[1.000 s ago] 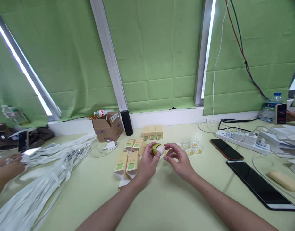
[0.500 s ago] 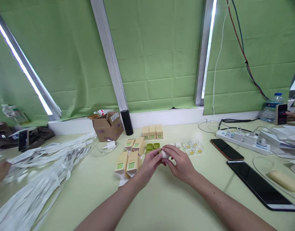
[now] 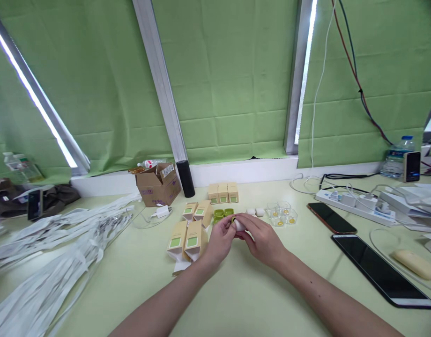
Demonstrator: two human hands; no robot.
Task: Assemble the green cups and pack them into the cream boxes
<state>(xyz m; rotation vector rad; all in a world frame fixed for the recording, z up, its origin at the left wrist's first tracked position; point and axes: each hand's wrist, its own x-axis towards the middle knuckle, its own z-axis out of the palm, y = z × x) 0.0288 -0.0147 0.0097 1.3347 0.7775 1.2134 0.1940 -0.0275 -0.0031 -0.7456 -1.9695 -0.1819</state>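
Observation:
Both my hands meet over the middle of the table around a small white rounded piece (image 3: 240, 225) with an olive-green part at its left edge. My left hand (image 3: 220, 238) pinches it from the left, and my right hand (image 3: 263, 236) has fingers wrapped over it from the right. Much of the piece is hidden by fingers. Just beyond sit several small green square cups (image 3: 228, 212). Two short white cylinders (image 3: 259, 212) lie behind my right hand, beside several clear cups (image 3: 279, 216) with yellow bits inside. Left of my hands stand cardboard boxes with green squares (image 3: 193, 239).
Three more small boxes (image 3: 223, 193) stand at the back, near a black cylinder (image 3: 185, 179) and an open carton (image 3: 157, 186). White straps (image 3: 64, 271) spread over the left side. Right are phones (image 3: 380, 269), a power strip (image 3: 356, 206) and cables.
The piece has turned slightly in my fingers, and my right hand has shifted a little, uncovering both white cylinders. Other people's hands at the left and right edges have drawn back.

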